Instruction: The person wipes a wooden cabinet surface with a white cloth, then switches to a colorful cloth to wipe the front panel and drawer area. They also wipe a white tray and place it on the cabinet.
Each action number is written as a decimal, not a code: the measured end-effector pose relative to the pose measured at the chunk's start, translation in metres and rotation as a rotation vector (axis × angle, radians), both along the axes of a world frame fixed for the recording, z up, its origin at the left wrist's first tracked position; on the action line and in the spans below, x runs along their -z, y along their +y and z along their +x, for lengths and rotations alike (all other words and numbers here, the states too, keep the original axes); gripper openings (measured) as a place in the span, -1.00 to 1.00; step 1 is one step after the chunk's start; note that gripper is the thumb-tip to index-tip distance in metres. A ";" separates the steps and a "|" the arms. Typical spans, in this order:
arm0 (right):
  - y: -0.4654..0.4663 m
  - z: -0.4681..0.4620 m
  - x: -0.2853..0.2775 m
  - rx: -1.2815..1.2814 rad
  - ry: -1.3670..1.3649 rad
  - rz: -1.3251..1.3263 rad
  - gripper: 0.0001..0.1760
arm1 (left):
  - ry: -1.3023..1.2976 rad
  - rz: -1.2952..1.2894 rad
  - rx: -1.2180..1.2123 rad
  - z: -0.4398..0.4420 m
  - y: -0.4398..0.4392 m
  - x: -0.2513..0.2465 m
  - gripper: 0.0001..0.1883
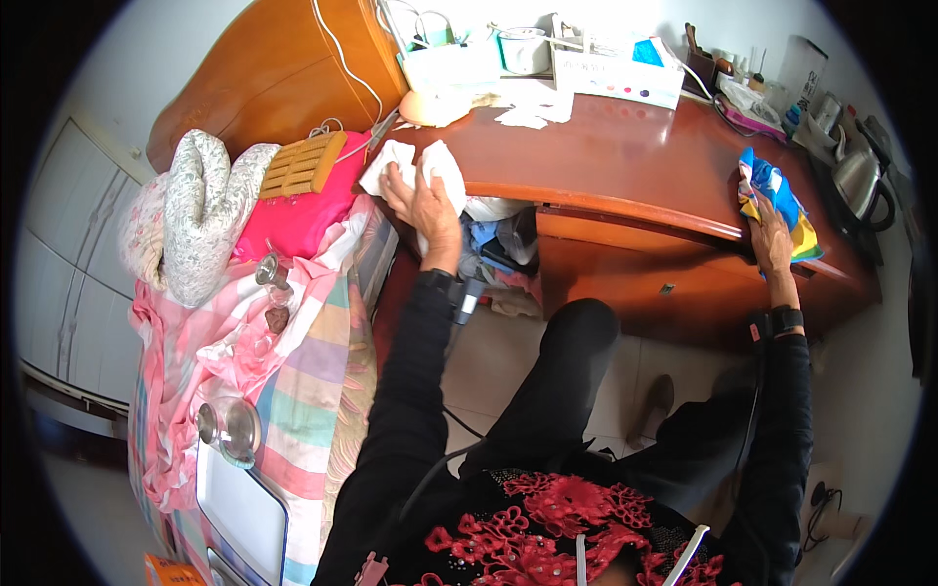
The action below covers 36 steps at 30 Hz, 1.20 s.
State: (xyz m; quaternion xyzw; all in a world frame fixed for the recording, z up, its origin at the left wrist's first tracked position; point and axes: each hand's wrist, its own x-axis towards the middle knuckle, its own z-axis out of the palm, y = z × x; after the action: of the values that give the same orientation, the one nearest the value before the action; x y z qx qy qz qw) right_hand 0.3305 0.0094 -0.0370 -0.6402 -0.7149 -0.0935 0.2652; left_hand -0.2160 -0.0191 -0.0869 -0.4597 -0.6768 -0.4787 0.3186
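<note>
At the desk's left end, my left hand point(427, 212) holds a crumpled white cloth point(445, 162), fingers spread over it and part of it bunched up around them. The cloth lies at the edge of the reddish-brown wooden desk point(586, 150). Far to the right, my right hand point(772, 238) rests on a blue, yellow and white patterned cloth point(778, 192) near the desk's front edge. Its fingertips are partly hidden in the folds. Both arms are stretched wide apart over the desk.
Behind the desktop stand a white box point(619, 79), a lidded pot point(524, 53) and white paper pieces point(531, 110). A steel electric kettle point(859, 179) is at right. On the bed at left lie a white tray point(238, 509), glass jars point(238, 428) and a folded quilt point(194, 220). Clothes point(502, 242) fill an opening below.
</note>
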 end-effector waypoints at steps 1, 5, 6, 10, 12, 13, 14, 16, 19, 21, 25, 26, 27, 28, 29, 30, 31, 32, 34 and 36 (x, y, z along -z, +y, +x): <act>0.001 0.000 -0.001 -0.011 0.008 -0.013 -0.49 | -0.061 0.118 0.054 0.025 -0.003 0.001 -0.64; 0.000 -0.001 -0.003 -0.014 0.005 -0.017 -0.49 | -0.145 -0.031 0.383 0.147 -0.019 -0.006 -0.57; 0.000 -0.002 -0.003 -0.010 -0.003 -0.014 -0.49 | 0.002 -0.143 0.462 0.167 -0.028 -0.007 -0.56; -0.002 -0.005 -0.002 -0.005 -0.005 -0.015 -0.49 | 0.261 -0.229 0.529 0.161 -0.033 -0.018 -0.48; -0.001 -0.005 0.000 0.004 -0.019 0.003 -0.50 | 0.252 -0.260 0.412 0.124 -0.030 -0.021 -0.49; -0.001 -0.006 0.000 0.009 -0.018 0.026 -0.50 | 0.246 -0.277 0.347 0.103 -0.026 -0.023 -0.50; 0.000 -0.006 -0.001 0.057 0.006 -0.015 -0.52 | 0.262 -0.275 0.363 0.082 -0.023 -0.026 -0.52; -0.001 -0.008 -0.002 0.009 -0.013 0.079 -0.52 | 0.266 -0.307 0.437 0.052 -0.013 -0.036 -0.54; -0.016 -0.022 -0.002 -0.020 -0.031 0.151 -0.50 | 0.308 -0.375 0.488 0.034 0.003 -0.049 -0.59; -0.037 -0.044 0.010 -0.120 -0.104 0.218 -0.39 | 0.320 -0.441 0.466 0.032 0.012 -0.055 -0.61; -0.088 -0.119 0.061 -0.369 -0.250 0.133 -0.22 | 0.359 -0.441 0.464 0.033 0.021 -0.058 -0.62; -0.089 -0.139 0.075 -0.479 -0.435 0.207 -0.25 | 0.358 -0.451 0.458 0.032 0.022 -0.058 -0.63; -0.088 -0.161 0.089 -0.576 -0.364 0.125 -0.31 | 0.359 -0.455 0.452 0.031 0.022 -0.057 -0.63; -0.085 -0.178 0.100 -0.666 -0.296 0.087 -0.36 | 0.369 -0.445 0.459 0.030 0.022 -0.057 -0.62; -0.076 -0.200 0.109 -0.682 -0.615 0.068 -0.35 | 0.375 -0.466 0.441 0.030 0.022 -0.057 -0.62; -0.070 -0.214 0.117 -0.700 -0.885 0.042 -0.43 | 0.387 -0.469 0.429 0.029 0.022 -0.057 -0.62; -0.069 -0.225 0.125 -0.870 -0.332 -0.150 -0.51 | 0.401 -0.460 0.429 0.029 0.022 -0.057 -0.61; -0.060 -0.233 0.131 -0.905 -0.246 -0.130 -0.56 | 0.401 -0.456 0.419 0.029 0.022 -0.058 -0.62; -0.041 -0.238 0.133 -0.772 -0.051 -0.415 -0.74 | 0.405 -0.431 0.426 0.030 0.022 -0.058 -0.63; -0.030 -0.219 0.124 -1.030 -0.378 0.531 -0.72 | 0.409 -0.419 0.445 0.029 0.022 -0.057 -0.64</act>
State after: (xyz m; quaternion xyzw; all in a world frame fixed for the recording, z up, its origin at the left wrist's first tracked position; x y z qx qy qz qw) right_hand 0.1115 -0.0206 -0.1610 -0.0964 -0.9197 -0.2400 0.2955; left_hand -0.1867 0.0027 -0.0298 -0.7372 -0.5657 -0.2856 0.2344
